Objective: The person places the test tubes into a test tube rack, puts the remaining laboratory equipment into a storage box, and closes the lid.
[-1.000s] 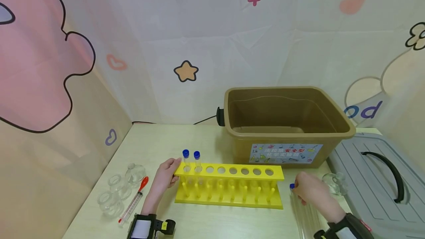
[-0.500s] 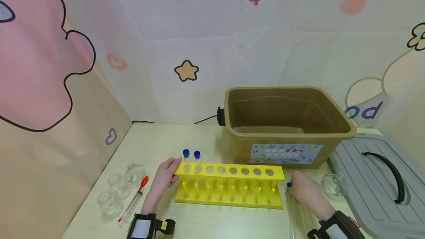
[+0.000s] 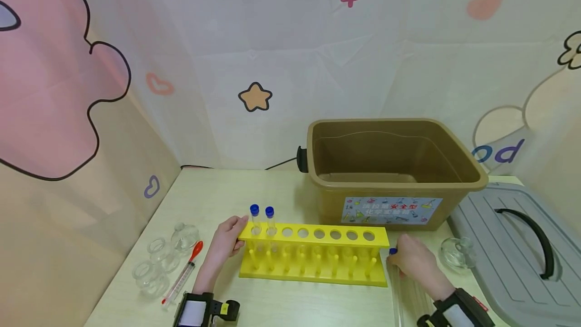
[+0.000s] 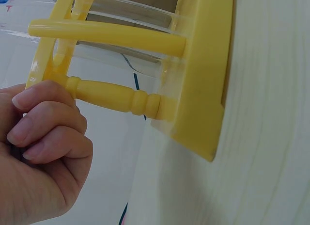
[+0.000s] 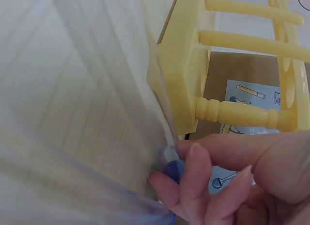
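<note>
A yellow test tube rack [image 3: 313, 281] stands on the table, with two blue-capped test tubes [image 3: 270, 221] upright in its leftmost holes. My left hand [image 3: 227, 238] grips the left end of its top bar; in the left wrist view the fingers [image 4: 53, 118] curl at that corner beside the end post. To the right of the rack, my right hand [image 3: 415, 259] pinches a clear test tube at its blue cap [image 5: 173, 170]. That tube's body extends toward the table's front edge. Blurred clear plastic [image 5: 87, 162] crosses the right wrist view, so its outline is hard to tell.
Several clear glass vessels [image 3: 152, 279] and a red-bulbed dropper [image 3: 196, 251] lie at the left. Behind the rack sits a large brown bin [image 3: 399, 185]. A grey lid [image 3: 499, 246] with a black handle and another glass vessel [image 3: 456, 254] are at the right.
My right hand has shifted slightly left, toward the rack, and the blue-capped tube has moved with it. The left hand and the rack have stayed in place.
</note>
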`<state>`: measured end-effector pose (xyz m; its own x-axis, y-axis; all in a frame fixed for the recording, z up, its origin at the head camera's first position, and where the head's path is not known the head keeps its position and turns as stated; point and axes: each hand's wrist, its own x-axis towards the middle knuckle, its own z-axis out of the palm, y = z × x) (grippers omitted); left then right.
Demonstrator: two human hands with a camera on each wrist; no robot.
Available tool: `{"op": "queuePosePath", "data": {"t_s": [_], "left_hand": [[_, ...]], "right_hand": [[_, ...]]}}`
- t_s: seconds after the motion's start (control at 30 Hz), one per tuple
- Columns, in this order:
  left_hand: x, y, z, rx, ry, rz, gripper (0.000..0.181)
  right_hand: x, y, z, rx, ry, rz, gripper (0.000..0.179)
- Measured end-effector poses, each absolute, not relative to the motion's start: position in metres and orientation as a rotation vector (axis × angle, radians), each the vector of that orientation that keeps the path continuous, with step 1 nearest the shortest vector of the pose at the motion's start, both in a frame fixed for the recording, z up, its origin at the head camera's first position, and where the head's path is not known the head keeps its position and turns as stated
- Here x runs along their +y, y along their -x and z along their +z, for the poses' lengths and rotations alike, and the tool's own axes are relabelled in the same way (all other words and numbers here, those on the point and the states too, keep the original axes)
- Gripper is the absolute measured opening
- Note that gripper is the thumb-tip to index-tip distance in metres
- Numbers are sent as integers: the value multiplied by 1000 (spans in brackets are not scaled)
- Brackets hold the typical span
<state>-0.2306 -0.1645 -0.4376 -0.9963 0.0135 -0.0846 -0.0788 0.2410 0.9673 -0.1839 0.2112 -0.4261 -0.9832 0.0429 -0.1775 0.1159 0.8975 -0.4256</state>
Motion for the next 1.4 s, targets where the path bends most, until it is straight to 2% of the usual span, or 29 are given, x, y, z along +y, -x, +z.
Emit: {"op": "queuePosePath", "data": {"t_s": [0.2, 0.43, 0.9, 1.1, 1.4], "left_hand": [[-164, 231, -437, 2404, 47, 1901, 30], [-164, 232, -438, 2403, 44, 1903, 32], [-163, 231, -437, 2401, 36, 1917, 31], [-164, 231, -438, 2408, 39, 1908, 31], [-164, 231, -438, 2411, 51, 1899, 31]], "right_hand": [[217, 185, -423, 2824, -138, -839, 13], [223, 189, -414, 2877, -178, -956, 39], [233, 184, -389, 2970, -172, -1081, 38], [226, 175, -368, 3053, -118, -1108, 36], [205, 159, -333, 3183, 132, -1242, 34]]}}
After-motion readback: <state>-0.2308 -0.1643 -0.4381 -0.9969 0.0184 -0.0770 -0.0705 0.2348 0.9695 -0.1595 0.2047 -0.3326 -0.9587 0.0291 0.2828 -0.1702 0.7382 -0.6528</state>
